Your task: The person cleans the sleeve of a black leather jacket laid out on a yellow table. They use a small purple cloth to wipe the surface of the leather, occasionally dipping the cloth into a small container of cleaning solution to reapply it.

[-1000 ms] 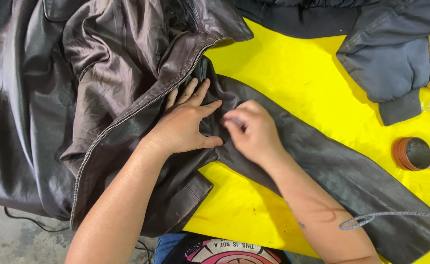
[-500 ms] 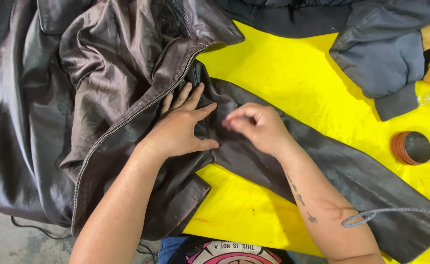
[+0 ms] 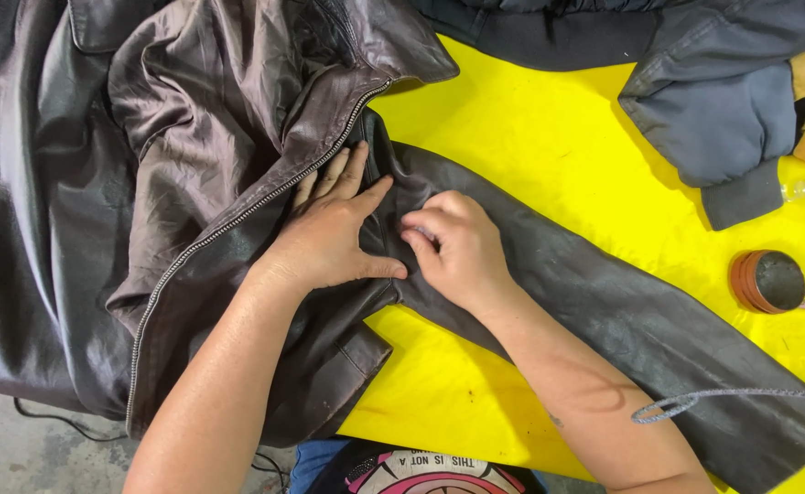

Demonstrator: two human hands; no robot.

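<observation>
Dark brown leather, the jacket (image 3: pixel 192 183) lies open on the yellow counter (image 3: pixel 549 137), its sleeve (image 3: pixel 622 320) stretched out to the right. We press our left hand (image 3: pixel 329 238) flat, fingers apart, beside the armpit seam; our right hand (image 3: pixel 453 247) seems to pinch something small there, too hidden to name. If the flat hand slackens, the slick leather could slide and crease.
</observation>
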